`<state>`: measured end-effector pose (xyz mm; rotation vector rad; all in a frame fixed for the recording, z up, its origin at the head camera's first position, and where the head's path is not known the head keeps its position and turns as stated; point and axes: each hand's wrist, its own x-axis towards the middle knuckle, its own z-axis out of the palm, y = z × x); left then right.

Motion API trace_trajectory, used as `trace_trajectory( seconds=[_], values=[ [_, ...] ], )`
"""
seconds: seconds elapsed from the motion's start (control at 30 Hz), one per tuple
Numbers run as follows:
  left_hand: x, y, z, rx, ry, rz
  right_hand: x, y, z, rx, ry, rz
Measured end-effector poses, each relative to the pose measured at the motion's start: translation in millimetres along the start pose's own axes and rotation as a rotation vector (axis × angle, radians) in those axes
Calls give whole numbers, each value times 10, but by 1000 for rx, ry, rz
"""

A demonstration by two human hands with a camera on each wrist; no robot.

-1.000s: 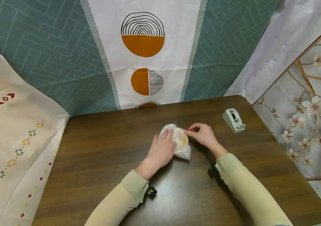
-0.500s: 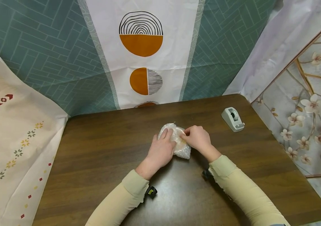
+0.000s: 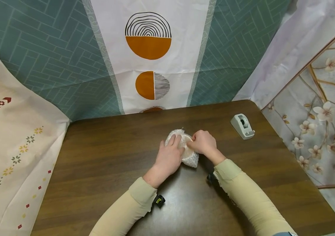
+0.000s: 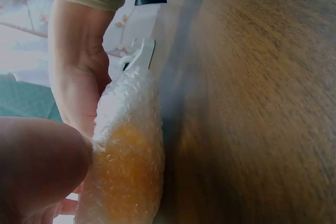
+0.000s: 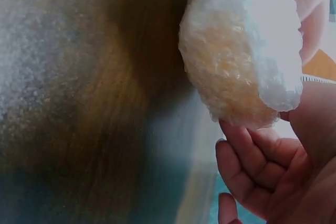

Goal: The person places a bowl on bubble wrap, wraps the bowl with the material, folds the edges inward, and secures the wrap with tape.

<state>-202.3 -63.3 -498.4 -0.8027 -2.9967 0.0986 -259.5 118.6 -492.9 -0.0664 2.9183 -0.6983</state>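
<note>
A bundle of clear bubble wrap [image 3: 191, 160] lies on the table, and something orange shows through its side in the left wrist view. Across its left part rests my left hand [image 3: 168, 157], fingers spread on top; the left thumb [image 4: 42, 166] presses against the near side. At the right edge, my right hand [image 3: 205, 143] pinches the wrap, thumb over the top and curled fingers at the side. In the right wrist view the wrap [image 5: 226, 66] has a folded flap, and the right fingertips touch its lower edge. The wrapped object itself is mostly hidden.
A pale tape dispenser [image 3: 242, 126] stands near the table's back right corner. Around the brown wooden table [image 3: 102, 147] hang patterned cloths, a green and white one [image 3: 182, 39] behind it and a flowered one [image 3: 317, 131] on the right.
My right hand has moved left and closer onto the bubble wrap, its fingers more curled over the right edge. The left hand stays in place on the bundle.
</note>
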Motion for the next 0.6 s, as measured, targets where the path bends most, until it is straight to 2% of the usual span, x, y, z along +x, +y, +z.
trace_trajectory(
  seconds=[0.23, 0.33, 0.43, 0.6],
  values=[
    [-29, -21, 4, 3, 27, 16, -32, 59, 14, 52, -24, 4],
    [-34, -68, 2, -37, 54, 30, -62, 118, 5, 77, -28, -14],
    [-41, -137, -1, -120, 90, 42, -85, 167, -53, 103, -35, -37],
    [-113, -307, -26, -367, 203, 93, -102, 270, -200, 159, -53, -56]
  ],
)
